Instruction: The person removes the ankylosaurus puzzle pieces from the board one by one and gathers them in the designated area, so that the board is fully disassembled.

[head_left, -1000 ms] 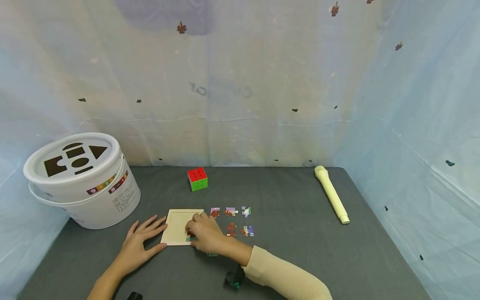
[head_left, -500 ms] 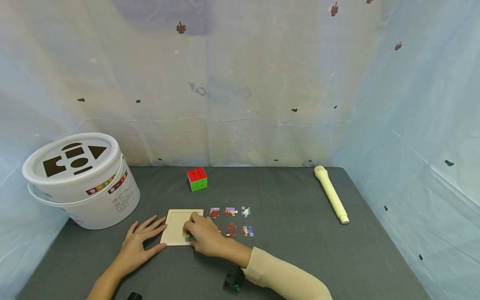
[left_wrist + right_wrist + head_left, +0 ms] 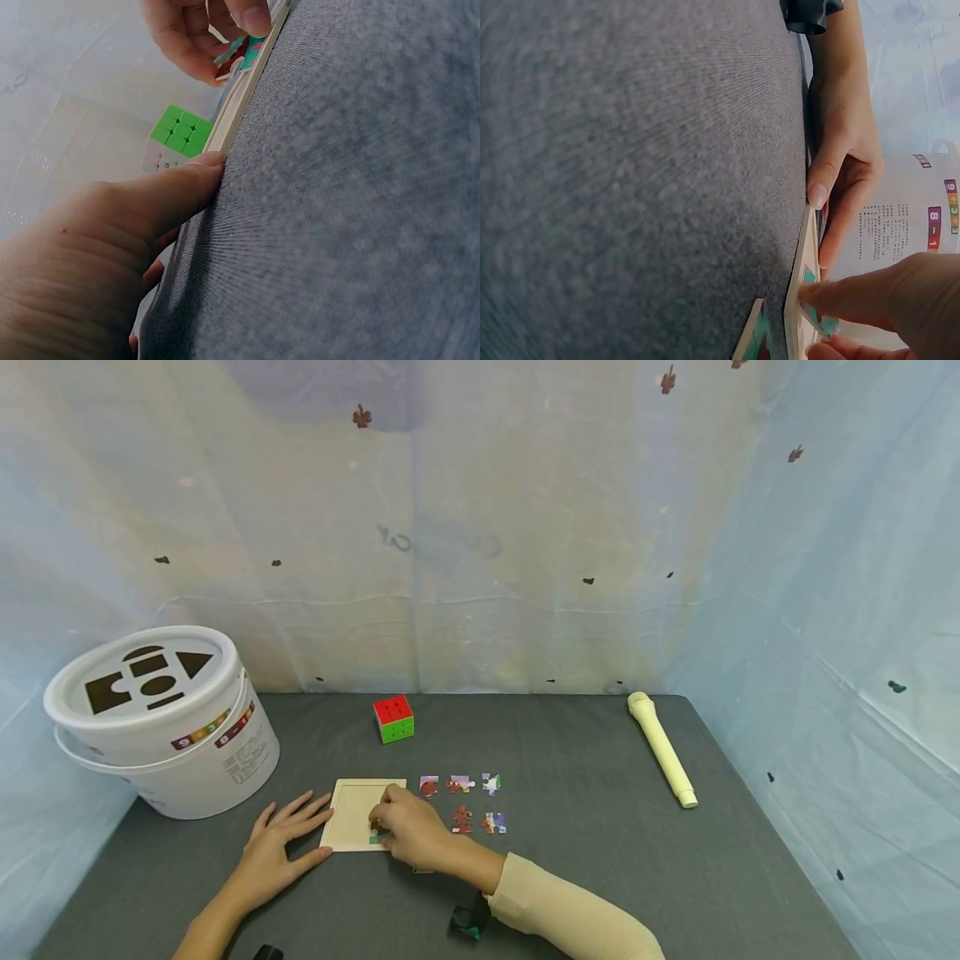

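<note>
A square wooden puzzle tray (image 3: 349,814) lies on the dark cloth. My left hand (image 3: 273,852) spreads its straight fingers at the tray's left side, the thumb (image 3: 199,169) touching its edge. Over the tray's near right part, my right hand (image 3: 412,831) pinches a tilted puzzle piece (image 3: 826,324) between thumb and finger. A teal puzzle piece (image 3: 255,54) sits beside it in the tray, partly covered by the fingers. Right of the tray are loose puzzle pieces in rows, among them a purple one (image 3: 461,783) and a reddish one (image 3: 462,819). Another piece (image 3: 756,337) lies near the tray, mostly hidden under the right wrist in the head view.
Behind the tray stands a red and green puzzle cube (image 3: 394,719). Stacked white buckets (image 3: 165,727), topped by a lid with shape holes, stand at the left. A pale yellow stick (image 3: 663,749) lies at the right. Light sheeting (image 3: 480,610) hangs behind the table.
The right hand shifts only slightly over the same corner of the tray, fingers still on the puzzle piece. The left hand stays at the tray's side.
</note>
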Motion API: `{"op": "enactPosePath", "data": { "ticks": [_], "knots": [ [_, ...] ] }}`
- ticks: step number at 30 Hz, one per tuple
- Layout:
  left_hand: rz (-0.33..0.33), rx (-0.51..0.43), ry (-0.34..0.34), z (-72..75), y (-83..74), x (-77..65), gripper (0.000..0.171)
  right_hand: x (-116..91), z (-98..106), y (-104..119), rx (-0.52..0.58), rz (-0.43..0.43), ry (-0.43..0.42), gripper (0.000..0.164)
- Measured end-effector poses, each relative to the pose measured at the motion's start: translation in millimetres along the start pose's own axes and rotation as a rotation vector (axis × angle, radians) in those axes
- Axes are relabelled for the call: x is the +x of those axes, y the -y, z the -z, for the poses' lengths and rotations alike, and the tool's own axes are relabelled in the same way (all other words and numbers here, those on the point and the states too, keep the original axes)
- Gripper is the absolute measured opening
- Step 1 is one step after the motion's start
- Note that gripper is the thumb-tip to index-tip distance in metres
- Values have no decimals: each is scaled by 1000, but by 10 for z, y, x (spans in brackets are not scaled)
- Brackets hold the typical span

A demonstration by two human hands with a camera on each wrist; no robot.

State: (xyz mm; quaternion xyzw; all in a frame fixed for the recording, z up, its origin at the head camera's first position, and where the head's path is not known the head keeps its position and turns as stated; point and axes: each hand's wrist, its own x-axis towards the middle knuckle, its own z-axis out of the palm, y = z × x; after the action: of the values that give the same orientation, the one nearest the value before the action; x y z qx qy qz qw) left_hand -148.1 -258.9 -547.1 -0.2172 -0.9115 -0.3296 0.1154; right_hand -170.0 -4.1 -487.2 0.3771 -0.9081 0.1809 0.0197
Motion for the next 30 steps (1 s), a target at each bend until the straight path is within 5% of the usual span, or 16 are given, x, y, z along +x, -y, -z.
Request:
{"op": "enactPosePath", "data": {
  "ticks": [5,19,30],
  "knots": [
    [7,-5,11,11,4,-4,59,5,-17,23,-64,-1,-28,25],
    [9,-10,-1,13,-21,-5,59,1,-39,60,-32,33,-69,25],
    [7,-2,10,4,-2,4,59,-174,160,-76,324,-12,-93,20]
  ]
}}
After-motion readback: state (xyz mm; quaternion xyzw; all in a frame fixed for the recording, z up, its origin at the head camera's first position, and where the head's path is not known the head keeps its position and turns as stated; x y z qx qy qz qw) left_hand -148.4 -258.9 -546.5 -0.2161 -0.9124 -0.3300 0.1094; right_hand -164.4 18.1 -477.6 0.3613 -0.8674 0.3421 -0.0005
